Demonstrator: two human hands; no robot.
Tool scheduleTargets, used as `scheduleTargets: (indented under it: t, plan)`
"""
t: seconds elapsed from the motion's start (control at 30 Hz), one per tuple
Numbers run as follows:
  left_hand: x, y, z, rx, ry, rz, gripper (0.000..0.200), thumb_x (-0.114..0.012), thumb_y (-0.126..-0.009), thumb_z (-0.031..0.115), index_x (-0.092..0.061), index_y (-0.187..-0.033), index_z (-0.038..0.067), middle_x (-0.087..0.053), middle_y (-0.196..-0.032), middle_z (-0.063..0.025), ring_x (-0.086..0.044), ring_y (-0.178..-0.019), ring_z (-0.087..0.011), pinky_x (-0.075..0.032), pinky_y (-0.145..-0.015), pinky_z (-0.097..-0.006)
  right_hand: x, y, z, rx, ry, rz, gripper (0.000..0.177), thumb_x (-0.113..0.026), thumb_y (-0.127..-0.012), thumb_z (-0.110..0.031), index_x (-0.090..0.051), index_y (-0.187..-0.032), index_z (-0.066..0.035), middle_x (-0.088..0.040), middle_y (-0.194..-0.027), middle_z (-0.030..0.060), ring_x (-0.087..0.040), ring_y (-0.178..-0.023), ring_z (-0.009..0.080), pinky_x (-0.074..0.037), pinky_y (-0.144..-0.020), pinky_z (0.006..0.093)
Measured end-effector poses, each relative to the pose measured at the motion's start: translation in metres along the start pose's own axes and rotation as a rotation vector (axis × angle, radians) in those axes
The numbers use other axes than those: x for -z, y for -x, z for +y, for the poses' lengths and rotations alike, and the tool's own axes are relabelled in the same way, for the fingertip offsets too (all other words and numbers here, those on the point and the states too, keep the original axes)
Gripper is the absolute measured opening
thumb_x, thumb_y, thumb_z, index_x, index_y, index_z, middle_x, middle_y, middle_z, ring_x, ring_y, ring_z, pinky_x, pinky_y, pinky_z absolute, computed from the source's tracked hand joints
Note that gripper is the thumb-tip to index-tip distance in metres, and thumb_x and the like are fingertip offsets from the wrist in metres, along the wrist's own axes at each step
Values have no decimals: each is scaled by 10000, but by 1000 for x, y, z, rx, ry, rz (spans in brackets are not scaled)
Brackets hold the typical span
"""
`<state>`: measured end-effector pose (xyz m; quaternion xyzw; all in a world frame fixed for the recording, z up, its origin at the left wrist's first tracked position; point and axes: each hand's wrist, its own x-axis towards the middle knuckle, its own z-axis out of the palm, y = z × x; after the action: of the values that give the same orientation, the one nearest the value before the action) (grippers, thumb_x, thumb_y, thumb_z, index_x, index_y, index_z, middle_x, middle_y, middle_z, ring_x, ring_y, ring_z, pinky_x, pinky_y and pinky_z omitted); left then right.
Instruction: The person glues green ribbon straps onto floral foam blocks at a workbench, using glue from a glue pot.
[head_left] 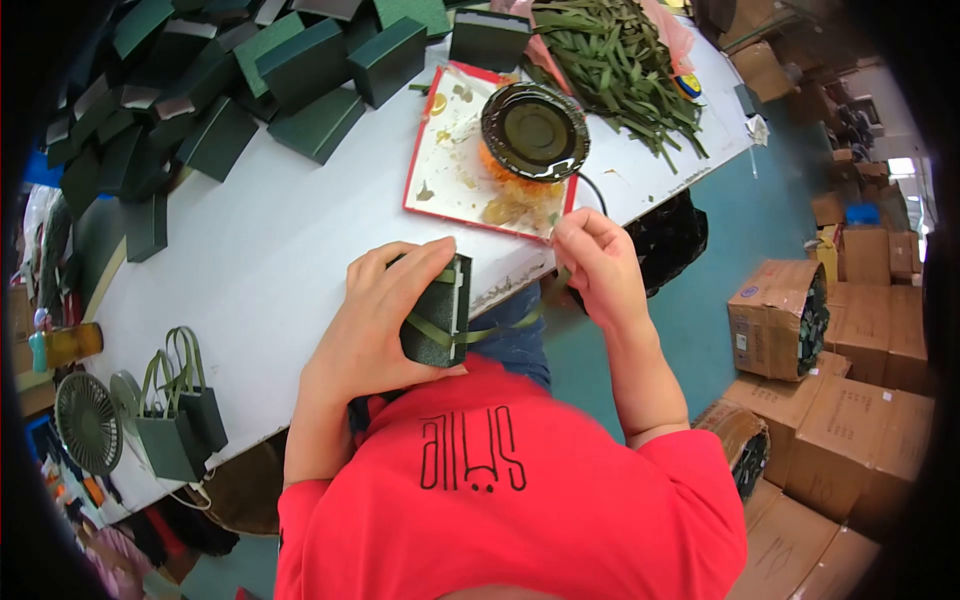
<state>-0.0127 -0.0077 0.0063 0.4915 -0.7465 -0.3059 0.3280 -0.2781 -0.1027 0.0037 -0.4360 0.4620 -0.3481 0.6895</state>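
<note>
My left hand [375,320] grips a small dark green box [437,315] at the front edge of the white table [270,250], fingers curled over its top. An olive green ribbon [480,332] wraps around the box and runs to the right. My right hand [597,265] pinches the ribbon's far end beside the table edge, just below a red-rimmed tray [440,170]. I wear a red shirt.
A black round glue pot [533,130] sits on the tray. A heap of green ribbon strips [620,70] lies at the back right. Many dark green boxes [200,90] are piled at the back left. Two small green gift bags [180,410] and a fan [88,422] stand left. Cardboard cartons [850,400] crowd the floor.
</note>
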Motion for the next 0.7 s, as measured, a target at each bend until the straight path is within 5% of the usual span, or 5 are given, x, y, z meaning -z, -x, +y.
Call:
scheduleTargets:
  t: [0.2,0.7]
  plan:
    - [5,6,-4,-12,128,-26,1100,-954,-548,302,-438,-1499,104,-542,-1445,-86,-449,-1320,-362,-341,-1104,-466,-37,20,-5,-225,148,-353,161,-677,-978,-187,-653,-927,-35,-608,-752,-53,-517,-646,6,-390,-540,204]
    - [9,7,0,-40,36,-77,1084,-964,-517,272,-470,-1462,76,-550,-1457,-84,-471,-1287,-346,-359,-1092,-446,-45,6,6,-313,274,-402,237,-685,-971,-219,-645,-859,-14,-674,-761,0,-574,-665,20,-438,-532,217]
